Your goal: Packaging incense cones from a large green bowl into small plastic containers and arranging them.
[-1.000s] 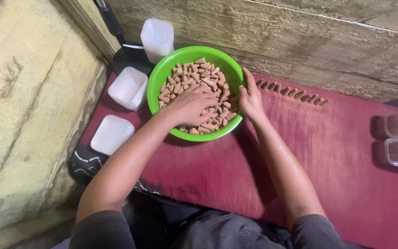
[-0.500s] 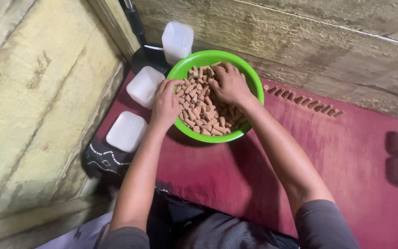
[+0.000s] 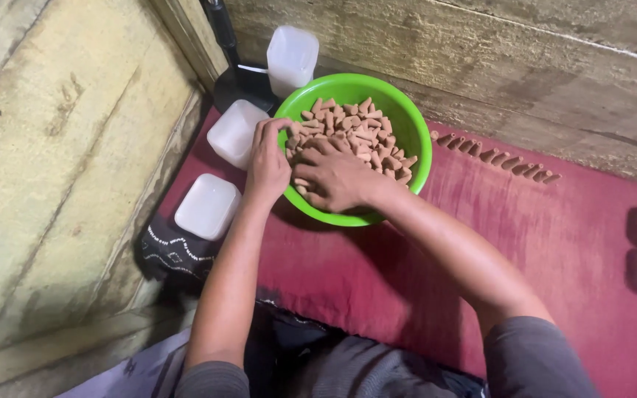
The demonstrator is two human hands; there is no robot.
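While both forearms reach forward from the lower edge of the view, the left hand (image 3: 268,166) rests on the near-left rim of the green bowl (image 3: 411,129), its fingers curled over the edge and pinching at the small brown pieces (image 3: 355,129) there. The right hand (image 3: 333,177) lies palm down inside the bowl, fingers spread loosely over the heap; whether it grips any cannot be told. The pieces are short, tan, blunt-ended sticks piled high. The bowl sits at the far-left corner of the red cloth (image 3: 554,243), beside white lidded containers (image 3: 208,206), with a row of pieces (image 3: 495,155) along the far edge.
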